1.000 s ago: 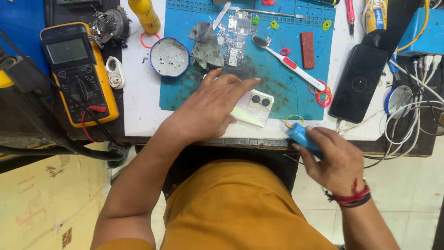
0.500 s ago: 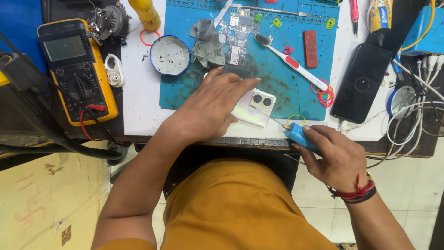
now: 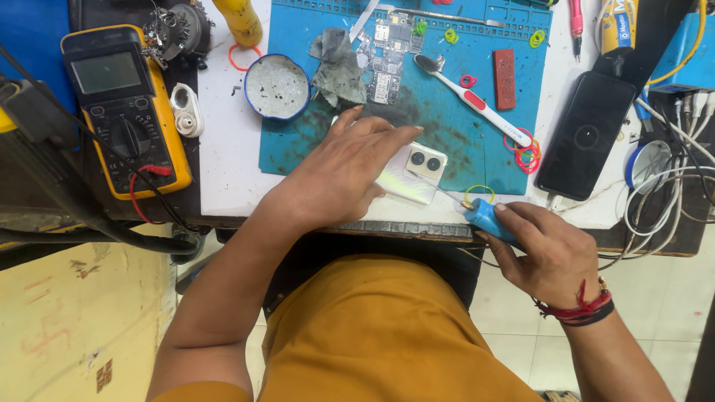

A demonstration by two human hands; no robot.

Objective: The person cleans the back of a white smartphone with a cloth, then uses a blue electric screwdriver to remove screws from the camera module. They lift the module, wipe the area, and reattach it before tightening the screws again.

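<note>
The left hand point(image 3: 346, 175) lies flat, pressing a white phone point(image 3: 412, 173) onto the blue mat point(image 3: 477, 156). At four o'clock from the phone, the right hand point(image 3: 547, 249) grips a blue screwdriver point(image 3: 488, 217), its tip touching the phone's edge.

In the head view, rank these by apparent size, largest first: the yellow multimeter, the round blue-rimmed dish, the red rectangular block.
1. Yellow multimeter, clearly largest.
2. Round blue-rimmed dish.
3. Red rectangular block, smallest.
All lie on one bench, so nearness hardly skews this.
</note>
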